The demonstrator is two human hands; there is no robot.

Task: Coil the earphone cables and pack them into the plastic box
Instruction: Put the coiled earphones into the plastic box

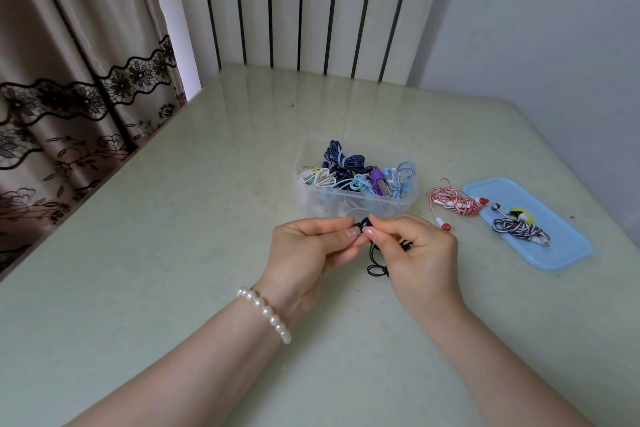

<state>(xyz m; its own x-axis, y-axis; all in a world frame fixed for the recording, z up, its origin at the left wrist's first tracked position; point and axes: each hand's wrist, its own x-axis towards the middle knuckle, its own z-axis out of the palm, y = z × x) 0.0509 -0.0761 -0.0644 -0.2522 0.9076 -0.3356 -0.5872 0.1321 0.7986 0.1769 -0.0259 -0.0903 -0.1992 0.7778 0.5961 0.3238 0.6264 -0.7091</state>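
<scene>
A black earphone cable (374, 258) hangs between my two hands just in front of the clear plastic box (311, 198). My left hand (311, 250) pinches its top end with thumb and fingertips. My right hand (415, 253) pinches the same spot from the other side, and loops of the cable dangle under it, partly hidden by the palm. The box holds several coiled cables in dark blue, light blue, purple and white. A red-and-white earphone bundle (455, 203) lies on the table to the right of the box.
A light blue lid (561, 250) lies flat at the right with a black-and-white striped earphone bundle (519, 227) on it. The pale green table (173, 218) meets a radiator behind, a curtain at the left and a wall at the right.
</scene>
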